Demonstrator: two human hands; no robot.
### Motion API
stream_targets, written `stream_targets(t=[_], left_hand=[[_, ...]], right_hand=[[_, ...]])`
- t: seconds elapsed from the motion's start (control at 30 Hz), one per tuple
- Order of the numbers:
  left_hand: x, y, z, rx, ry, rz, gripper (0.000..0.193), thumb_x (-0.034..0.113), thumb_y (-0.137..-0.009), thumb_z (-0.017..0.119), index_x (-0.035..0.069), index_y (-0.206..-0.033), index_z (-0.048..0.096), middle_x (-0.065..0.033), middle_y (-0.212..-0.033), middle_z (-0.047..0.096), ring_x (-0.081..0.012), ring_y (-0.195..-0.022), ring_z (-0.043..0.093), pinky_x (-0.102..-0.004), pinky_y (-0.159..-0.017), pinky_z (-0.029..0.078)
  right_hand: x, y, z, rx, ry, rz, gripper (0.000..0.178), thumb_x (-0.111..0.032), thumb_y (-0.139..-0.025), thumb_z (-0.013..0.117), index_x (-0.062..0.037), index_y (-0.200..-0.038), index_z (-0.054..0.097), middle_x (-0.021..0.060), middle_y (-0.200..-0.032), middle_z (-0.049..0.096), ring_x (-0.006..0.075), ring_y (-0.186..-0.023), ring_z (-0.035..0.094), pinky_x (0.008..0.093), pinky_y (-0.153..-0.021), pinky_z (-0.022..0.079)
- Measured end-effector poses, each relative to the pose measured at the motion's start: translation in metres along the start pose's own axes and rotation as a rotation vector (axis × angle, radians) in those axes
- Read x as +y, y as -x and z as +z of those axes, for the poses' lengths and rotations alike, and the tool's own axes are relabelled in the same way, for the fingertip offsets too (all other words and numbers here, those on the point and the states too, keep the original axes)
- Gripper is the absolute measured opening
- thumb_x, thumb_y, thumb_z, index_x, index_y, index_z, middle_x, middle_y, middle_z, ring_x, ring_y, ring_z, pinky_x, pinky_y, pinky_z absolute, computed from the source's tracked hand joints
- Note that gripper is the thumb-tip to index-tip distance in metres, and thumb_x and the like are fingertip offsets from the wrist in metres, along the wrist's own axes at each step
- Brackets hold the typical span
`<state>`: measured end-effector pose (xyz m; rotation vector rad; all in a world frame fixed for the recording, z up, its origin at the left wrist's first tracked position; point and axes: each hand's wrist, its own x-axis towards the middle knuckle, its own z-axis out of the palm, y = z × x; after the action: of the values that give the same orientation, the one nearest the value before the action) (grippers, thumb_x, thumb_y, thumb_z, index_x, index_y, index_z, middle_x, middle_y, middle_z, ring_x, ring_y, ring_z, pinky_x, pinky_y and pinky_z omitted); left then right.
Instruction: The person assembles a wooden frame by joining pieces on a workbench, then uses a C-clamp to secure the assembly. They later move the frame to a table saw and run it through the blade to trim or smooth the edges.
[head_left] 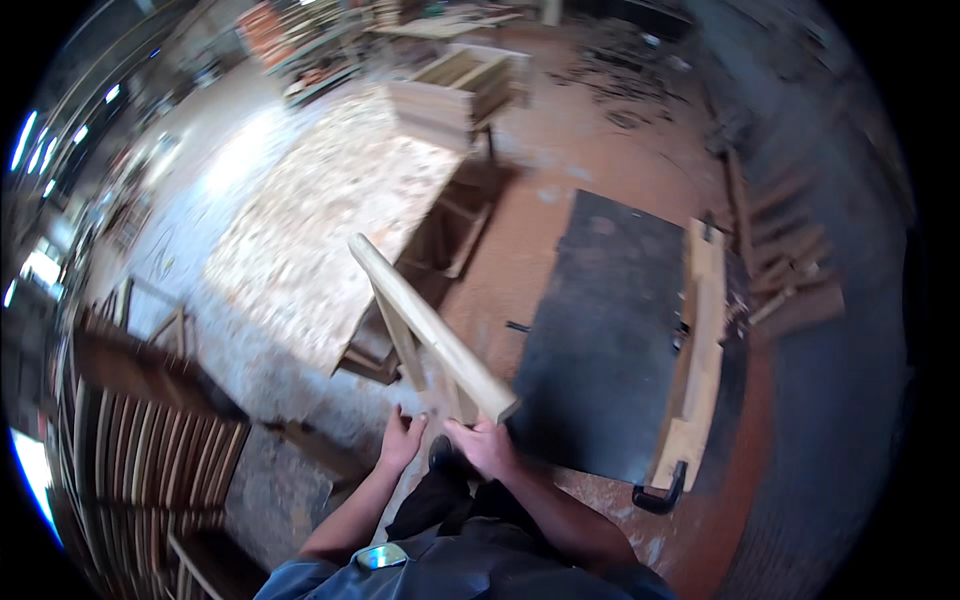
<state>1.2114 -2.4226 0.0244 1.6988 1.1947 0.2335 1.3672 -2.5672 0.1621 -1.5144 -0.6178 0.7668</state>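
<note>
Your left hand [402,440] and right hand [483,447] each grasp the near end of a pale wooden frame piece [430,328], angled above the sawdust-strewn floor [300,240].

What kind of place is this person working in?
Most likely a woodworking shop. Both hands, left hand and right hand, hold a pale wooden frame piece. A large worktable covered with wood shavings stands ahead, and dark slatted wooden frames are stacked at the left.
</note>
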Motion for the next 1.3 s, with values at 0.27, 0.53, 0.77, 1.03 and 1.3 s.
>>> stream_targets(t=[0.27, 0.53, 0.77, 1.03, 1.3], left_hand=[[-0.004, 0.062, -0.093, 0.287, 0.167, 0.177, 0.052, 0.02, -0.083, 0.071, -0.002, -0.127, 0.054, -0.0173, -0.115, 0.062, -0.0273, -0.108, 0.06, -0.0391, -0.094, 0.048], [-0.045, 0.186, -0.189, 0.577, 0.32, 0.085, 0.029, 0.015, -0.088, 0.069, -0.003, -0.11, 0.063, -0.0133, -0.098, 0.071, -0.0192, -0.093, 0.066, -0.0335, -0.083, 0.052], [-0.072, 0.303, -0.236, 0.994, 0.997, 0.208, 0.012, 0.01, -0.093, 0.06, 0.003, -0.093, 0.051, -0.0052, -0.078, 0.06, -0.0129, -0.066, 0.06, -0.0293, -0.064, 0.052], [-0.085, 0.446, -0.361, 1.565, 1.181, 0.164, 0.014, 0.015, -0.09, 0.057, 0.009, -0.086, 0.045, -0.0036, -0.066, 0.047, -0.0146, -0.051, 0.048, -0.0311, -0.047, 0.047], [-0.248, 0.502, -0.44, 1.826, 1.541, 0.136, 0.023, 0.016, -0.093, 0.058, 0.008, -0.077, 0.044, -0.0016, -0.06, 0.042, -0.0143, -0.047, 0.045, -0.0311, -0.043, 0.043]], right_hand=[[0.009, 0.024, 0.049, -0.448, 0.162, -0.366, 0.038, -0.008, -0.074, 0.078, -0.0036, -0.107, 0.059, 0.0177, -0.094, 0.065, 0.0333, -0.09, 0.067, 0.0379, -0.078, 0.052], [-0.081, 0.062, 0.162, -0.825, 0.265, -0.481, 0.024, -0.012, -0.076, 0.074, -0.0027, -0.096, 0.063, 0.0042, -0.087, 0.065, 0.0157, -0.08, 0.062, 0.0311, -0.069, 0.051], [-0.174, 0.124, 0.289, -1.003, 0.143, -0.43, 0.052, 0.004, -0.072, 0.064, 0.0035, -0.123, 0.054, 0.0107, -0.102, 0.062, 0.0193, -0.09, 0.06, 0.0328, -0.085, 0.05], [-0.149, 0.133, 0.295, -0.924, -0.001, -0.568, 0.055, 0.006, -0.08, 0.055, 0.0059, -0.134, 0.047, 0.0169, -0.11, 0.063, 0.0207, -0.095, 0.062, 0.0364, -0.09, 0.05], [-0.072, 0.14, 0.281, -0.862, 0.016, -0.171, 0.035, 0.004, -0.094, 0.052, 0.0053, -0.129, 0.049, 0.0117, -0.1, 0.066, 0.0149, -0.084, 0.063, 0.03, -0.078, 0.055]])
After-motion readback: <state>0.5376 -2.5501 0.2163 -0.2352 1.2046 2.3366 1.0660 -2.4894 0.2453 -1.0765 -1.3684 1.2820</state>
